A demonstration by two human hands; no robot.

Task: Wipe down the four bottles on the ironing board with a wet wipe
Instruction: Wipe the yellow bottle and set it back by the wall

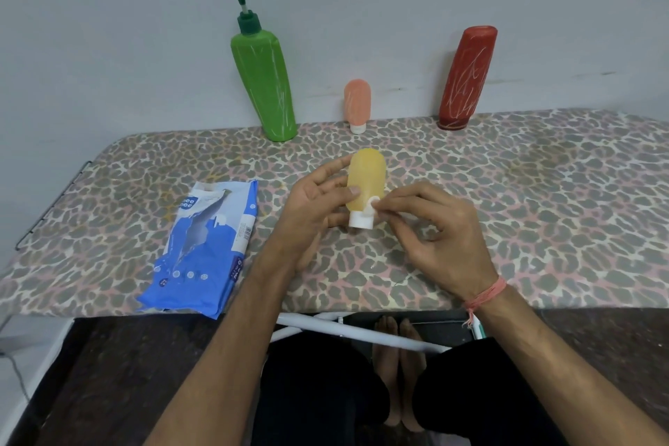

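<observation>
My left hand holds a small yellow bottle cap-down above the middle of the ironing board, thumb across its front. My right hand pinches the white loop just above the bottle's white cap with thumb and forefinger. Three other bottles stand along the wall: a tall green pump bottle, a small peach bottle on its cap, and a red bottle marked with white scratches. No loose wipe shows in either hand.
A torn-open blue wet wipe pack lies on the board to the left of my left hand. The board's front edge runs just below my wrists, with its white frame leg and my feet underneath.
</observation>
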